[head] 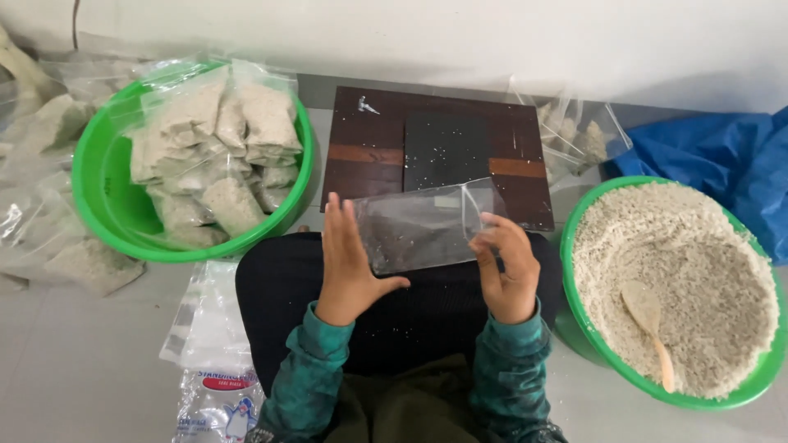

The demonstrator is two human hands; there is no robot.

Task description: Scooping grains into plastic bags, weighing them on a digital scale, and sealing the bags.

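An empty clear plastic bag is stretched between both hands above my lap. My left hand presses flat against its left end, fingers upright. My right hand pinches the bag's right end between thumb and fingers. Behind the bag lies a dark wooden board with a black scale on it. A green bowl at the right holds pale crumbly grain with a wooden spoon lying in it.
A second green bowl at the left holds several filled, sealed bags. More filled bags lie on the floor at far left. A pack of empty bags lies by my left knee. Blue cloth sits at the right.
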